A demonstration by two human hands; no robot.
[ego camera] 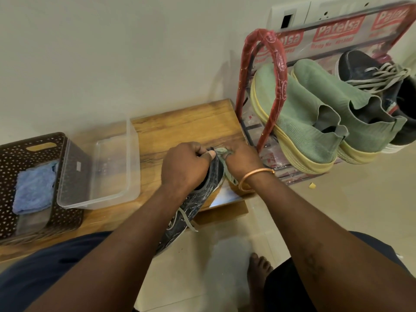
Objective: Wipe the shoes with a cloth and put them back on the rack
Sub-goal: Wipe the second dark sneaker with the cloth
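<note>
- The left hand (184,165) is curled round the heel collar of a dark patterned lace-up sneaker (193,208), with the thumb pressed on the rim
- The sneaker's heel sits above a low wooden table (184,124); its toe points back toward the person, past the table's front edge and partly hidden under the left forearm (whether it rests on the wood cannot be told)
- The right hand (242,161) clutches a small grey-green cloth (222,152), fingers bunched round it and holding it against the sneaker's heel, just beside the left thumb; a strip of the cloth trails down by the wrist
- A copper-coloured bangle (255,174) circles the right wrist
- A red-wrapped metal shoe rack (278,64) stands to the right of the table against the wall; on it lie a pair of green knit slip-on shoes with yellow soles (299,118) and, beside them, a dark sneaker with grey laces (360,66)
- On the table's left part sits a clear plastic tub (112,167), just beside a dark brown perforated basket (13,158) that holds a folded blue towel (33,190)
- A bare foot (258,266) rests on the pale tiled floor (337,199)
</note>
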